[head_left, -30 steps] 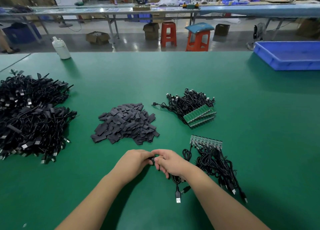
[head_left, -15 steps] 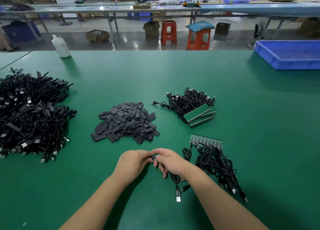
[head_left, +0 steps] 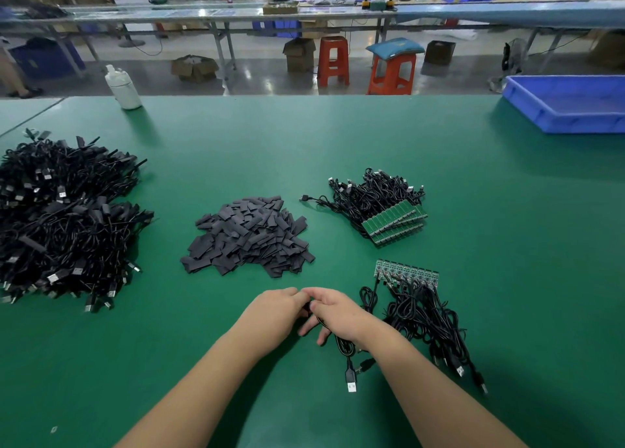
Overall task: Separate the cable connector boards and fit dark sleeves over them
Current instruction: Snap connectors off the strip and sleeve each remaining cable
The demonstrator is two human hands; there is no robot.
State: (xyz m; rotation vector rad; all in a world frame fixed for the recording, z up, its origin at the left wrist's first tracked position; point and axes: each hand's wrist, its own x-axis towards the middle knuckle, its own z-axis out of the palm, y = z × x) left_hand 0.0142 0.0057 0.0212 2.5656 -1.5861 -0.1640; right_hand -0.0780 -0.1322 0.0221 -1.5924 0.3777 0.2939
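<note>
Both hands meet over the green table [head_left: 439, 184]: left hand [head_left: 275, 307] and right hand [head_left: 334, 312] pinch the dark end of one black cable [head_left: 343, 346], whose USB plug trails toward the person. Sleeve pile [head_left: 248, 234] sits just beyond, joined boards [head_left: 406, 272] to the right

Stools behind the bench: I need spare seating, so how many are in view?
2. One plain orange stool stands on the floor beyond the table's far edge; a second orange stool with a teal cushion stands right of it. Others may be hidden.
</note>
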